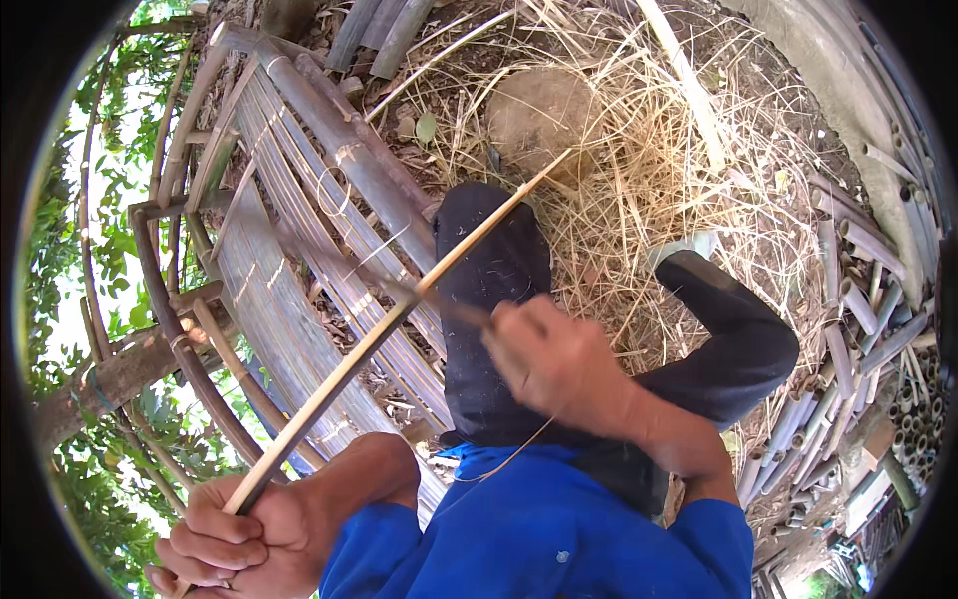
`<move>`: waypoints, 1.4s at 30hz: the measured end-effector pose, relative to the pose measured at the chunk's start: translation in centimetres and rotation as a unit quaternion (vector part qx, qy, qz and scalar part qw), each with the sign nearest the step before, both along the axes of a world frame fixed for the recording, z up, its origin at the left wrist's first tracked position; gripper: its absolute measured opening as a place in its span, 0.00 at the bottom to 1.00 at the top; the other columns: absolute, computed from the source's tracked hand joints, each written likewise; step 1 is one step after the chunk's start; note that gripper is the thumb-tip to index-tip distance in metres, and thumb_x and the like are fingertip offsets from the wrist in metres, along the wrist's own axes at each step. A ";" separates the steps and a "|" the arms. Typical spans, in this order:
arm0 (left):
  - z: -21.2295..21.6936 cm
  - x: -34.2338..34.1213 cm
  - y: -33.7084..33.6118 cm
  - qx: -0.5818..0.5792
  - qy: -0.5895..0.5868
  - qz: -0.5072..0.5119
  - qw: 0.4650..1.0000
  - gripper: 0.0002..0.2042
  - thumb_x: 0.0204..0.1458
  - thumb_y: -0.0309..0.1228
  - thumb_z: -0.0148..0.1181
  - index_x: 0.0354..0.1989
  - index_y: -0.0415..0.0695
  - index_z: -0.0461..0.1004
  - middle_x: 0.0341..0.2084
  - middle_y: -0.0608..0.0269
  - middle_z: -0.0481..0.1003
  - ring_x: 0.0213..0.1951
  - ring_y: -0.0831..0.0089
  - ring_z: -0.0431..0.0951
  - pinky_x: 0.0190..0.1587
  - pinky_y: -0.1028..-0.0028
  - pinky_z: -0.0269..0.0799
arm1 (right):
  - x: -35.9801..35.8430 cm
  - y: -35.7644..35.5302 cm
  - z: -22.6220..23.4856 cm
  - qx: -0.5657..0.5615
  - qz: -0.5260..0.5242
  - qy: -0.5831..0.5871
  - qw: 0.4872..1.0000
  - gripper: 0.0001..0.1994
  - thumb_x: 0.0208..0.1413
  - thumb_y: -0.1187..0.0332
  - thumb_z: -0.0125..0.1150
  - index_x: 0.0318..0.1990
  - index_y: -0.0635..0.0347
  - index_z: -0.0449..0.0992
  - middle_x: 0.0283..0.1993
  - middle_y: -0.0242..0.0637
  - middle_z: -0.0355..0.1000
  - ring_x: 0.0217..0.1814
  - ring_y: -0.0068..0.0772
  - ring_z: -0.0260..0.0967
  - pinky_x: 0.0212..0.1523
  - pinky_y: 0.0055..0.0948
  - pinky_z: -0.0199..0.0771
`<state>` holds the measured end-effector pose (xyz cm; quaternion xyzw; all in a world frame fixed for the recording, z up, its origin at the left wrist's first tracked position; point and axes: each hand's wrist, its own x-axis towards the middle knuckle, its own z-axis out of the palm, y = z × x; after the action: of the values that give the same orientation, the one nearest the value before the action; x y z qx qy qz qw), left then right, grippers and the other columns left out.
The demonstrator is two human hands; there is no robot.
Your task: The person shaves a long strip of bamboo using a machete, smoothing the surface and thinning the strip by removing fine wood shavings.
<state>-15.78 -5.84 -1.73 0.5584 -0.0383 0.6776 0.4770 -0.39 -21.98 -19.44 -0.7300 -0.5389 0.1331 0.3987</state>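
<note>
My left hand [244,539] is closed round the lower end of a long bamboo strip [369,344], pale on one face and dark along the other edge. The strip slants up to the right across my thigh, its tip over the ground. In my right hand [564,364], fingers wrapped round the handle, is a knife [454,307]. Motion smears its long blade, which crosses the strip near its middle; whether it touches the strip I cannot tell. A thin curled shaving [514,454] hangs below my right hand, over my blue shirt.
A slatted bamboo bench [289,290] stands on the left, beside my leg. Pale shavings [639,190] cover the ground ahead, around a round, flat-topped block [544,115]. Cut bamboo poles [863,304] are piled along the right, by a concrete edge [828,60].
</note>
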 end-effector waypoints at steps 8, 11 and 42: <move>-0.4 -0.4 -0.3 0.007 -0.006 0.000 1.000 0.14 0.70 0.42 0.46 0.39 0.43 0.62 0.19 0.71 0.59 0.14 0.81 0.57 0.17 0.79 0.51 | -0.5 -0.1 1.7 -0.005 -0.019 0.037 0.999 0.06 0.57 0.70 0.61 0.40 0.58 0.71 0.28 0.38 0.66 0.22 0.38 0.73 0.17 0.34 0.75; -0.9 -0.8 0.0 -0.001 -0.013 -0.015 1.000 0.14 0.70 0.42 0.45 0.39 0.42 0.63 0.19 0.70 0.59 0.14 0.81 0.57 0.17 0.79 0.51 | -1.1 0.2 0.7 0.038 -0.023 -0.003 0.999 0.06 0.59 0.69 0.60 0.38 0.57 0.70 0.27 0.38 0.65 0.22 0.39 0.73 0.18 0.35 0.76; -0.6 1.8 1.1 0.007 0.005 0.059 0.998 0.16 0.74 0.43 0.36 0.42 0.44 0.63 0.18 0.76 0.53 0.14 0.86 0.51 0.15 0.81 0.52 | 13.9 -2.4 -28.1 -0.227 -0.185 0.029 0.956 0.08 0.64 0.65 0.56 0.48 0.49 0.68 0.33 0.48 0.72 0.30 0.55 0.75 0.30 0.51 0.74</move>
<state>-14.00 -4.73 -2.33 0.5660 -0.0078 0.7018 0.4325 13.46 -24.38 -47.53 -0.8839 -0.3385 0.1973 0.2556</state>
